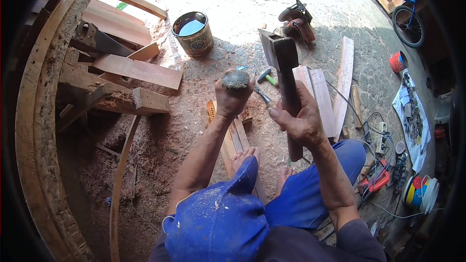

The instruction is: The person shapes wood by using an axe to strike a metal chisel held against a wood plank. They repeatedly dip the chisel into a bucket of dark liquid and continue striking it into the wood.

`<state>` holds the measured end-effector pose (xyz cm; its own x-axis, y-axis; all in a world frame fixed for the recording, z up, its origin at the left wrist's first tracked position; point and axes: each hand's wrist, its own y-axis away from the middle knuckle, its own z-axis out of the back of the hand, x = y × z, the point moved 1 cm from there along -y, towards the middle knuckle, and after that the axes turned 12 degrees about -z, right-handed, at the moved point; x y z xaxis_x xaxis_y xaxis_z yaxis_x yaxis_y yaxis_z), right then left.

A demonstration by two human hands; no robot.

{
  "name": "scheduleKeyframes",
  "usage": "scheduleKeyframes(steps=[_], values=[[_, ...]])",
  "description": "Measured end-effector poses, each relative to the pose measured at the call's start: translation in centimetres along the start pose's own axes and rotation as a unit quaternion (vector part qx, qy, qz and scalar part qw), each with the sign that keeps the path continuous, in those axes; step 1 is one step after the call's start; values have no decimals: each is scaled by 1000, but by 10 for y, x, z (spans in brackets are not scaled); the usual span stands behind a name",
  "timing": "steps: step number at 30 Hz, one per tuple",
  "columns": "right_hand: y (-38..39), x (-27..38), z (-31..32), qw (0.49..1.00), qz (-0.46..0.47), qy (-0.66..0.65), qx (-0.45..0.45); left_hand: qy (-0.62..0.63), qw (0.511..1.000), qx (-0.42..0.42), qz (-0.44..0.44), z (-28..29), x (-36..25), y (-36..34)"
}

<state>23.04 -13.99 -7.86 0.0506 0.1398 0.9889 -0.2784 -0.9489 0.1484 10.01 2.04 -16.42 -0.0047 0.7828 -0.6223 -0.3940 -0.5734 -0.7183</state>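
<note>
My left hand (230,102) grips an upright tool (235,80), probably a handle, whose frayed round top faces up; its lower part is hidden. My right hand (301,116) is closed on the dark shaft of a hammer (276,53) with a heavy squarish head, held raised right of my left hand. Between my hands shows a small tool (263,95) with a metal end; whether I touch it is unclear. Below lie narrow boards (240,133) under my bare foot (242,160). A green-handled hammer (269,78) lies on the floor beyond.
Timber framework (48,116) with a handsaw (97,39) fills the left. A bucket (191,41) and red power tool (301,29) stand ahead. Planks (344,87), tangled cords with a power strip (381,133), cloth (410,116) with tools and a blue bicycle (403,5) are at the right.
</note>
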Motion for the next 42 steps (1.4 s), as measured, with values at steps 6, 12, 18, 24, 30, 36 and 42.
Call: scheduleKeyframes(steps=[6,12,18,24,30,36,42], values=[[10,59,-9,963,154,221,-20,78,996,0,40,18,-2,19],[2,59,-23,845,156,512,-14,119,987,-87,61,27,9,31],[-6,28,-12,875,114,469,26,139,986,-75,56,2,6,38],[10,118,-22,926,269,250,-92,-91,995,15,47,12,-2,26],[-11,26,-12,801,28,595,59,-19,998,-49,-34,-5,-7,30],[4,86,-25,914,187,359,3,-79,996,24,35,16,24,51],[12,116,-23,899,262,336,-96,17,996,33,78,15,0,33]])
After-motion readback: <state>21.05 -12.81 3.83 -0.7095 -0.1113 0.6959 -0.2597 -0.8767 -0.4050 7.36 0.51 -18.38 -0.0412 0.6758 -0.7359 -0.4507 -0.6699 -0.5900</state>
